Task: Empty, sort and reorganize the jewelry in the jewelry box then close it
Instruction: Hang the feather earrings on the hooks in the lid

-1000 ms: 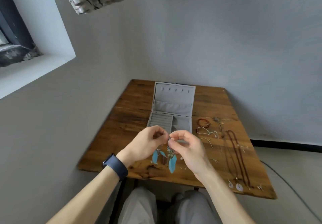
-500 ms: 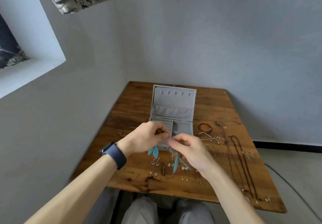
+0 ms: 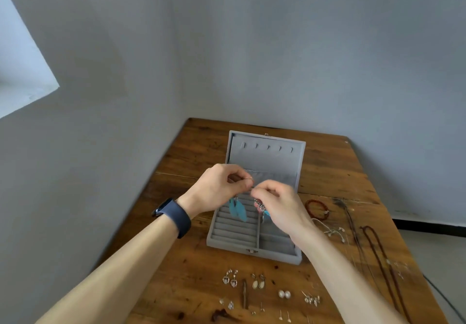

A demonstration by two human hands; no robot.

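Observation:
The grey jewelry box (image 3: 252, 246) lies open on the wooden table (image 3: 201, 286), lid up at the back. Above its ring-roll section, my left hand (image 3: 219, 187) pinches the hook of a blue feather earring (image 3: 238, 210), which dangles over the grey rolls. My right hand (image 3: 280, 207) is closed on the second feather earring (image 3: 262, 209); only its beads and a blue tip show. The two hands nearly touch at the fingertips. Small earring pairs (image 3: 230, 278) and pearl studs (image 3: 284, 294) lie in a row in front of the box.
To the right of the box lie a red bead bracelet (image 3: 316, 209), a thin silver chain (image 3: 332, 230) and long brown cord necklaces (image 3: 378, 255). Grey walls close in behind and left of the table. A dark watch sits on my left wrist.
Both hands moved forward with the feather earrings, from above the table's near side to over the open box. The view tilted down, showing more earrings on the table.

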